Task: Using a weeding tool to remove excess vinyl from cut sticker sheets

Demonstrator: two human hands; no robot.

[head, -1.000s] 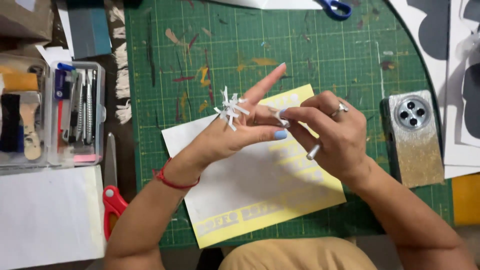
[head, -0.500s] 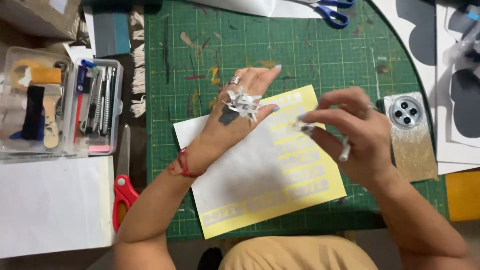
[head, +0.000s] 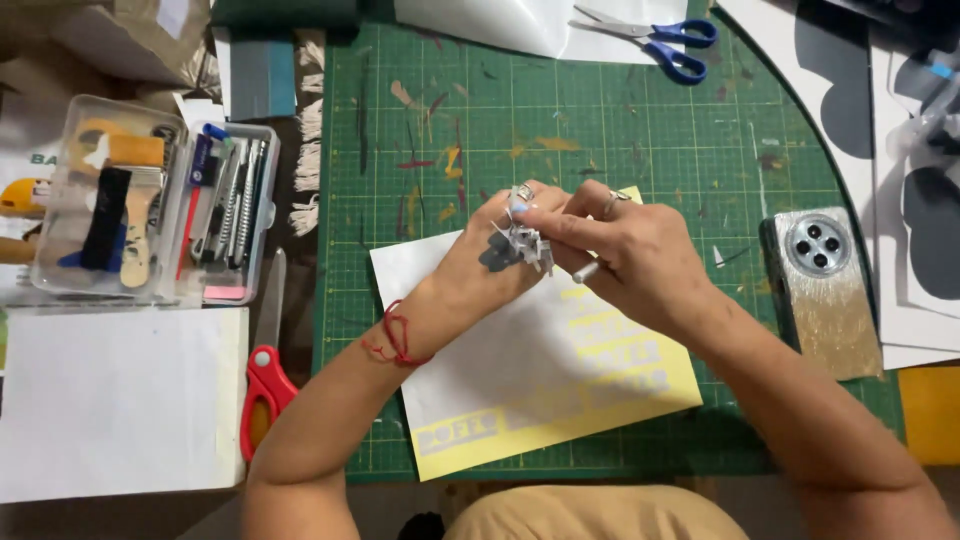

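Item one — our right hand (head: 640, 262): its fingers pinch at a small clump of white and grey cut-out scraps (head: 520, 243) and also grip a slim white tool (head: 585, 271) whose tip shows just under the knuckles. The clump sits on the back of our left hand (head: 495, 262), whose fingers are loosely curled and hold nothing we can see; a red thread bracelet (head: 398, 335) circles that wrist.

Item two — beneath both hands, a yellow sheet (head: 560, 385) with pale cut lettering lies tilted on the green cutting mat (head: 600, 120), which covers the middle of the worktop and carries paint smears.

To the right of the sheet, a phone (head: 820, 290) lies camera-side up at the mat's edge. Blue-handled scissors (head: 660, 40) rest at the mat's top, well apart from the hands. Left of the mat: red-handled scissors (head: 265, 375), a clear plastic box of tools (head: 150, 205), and white paper (head: 115, 400) below it.
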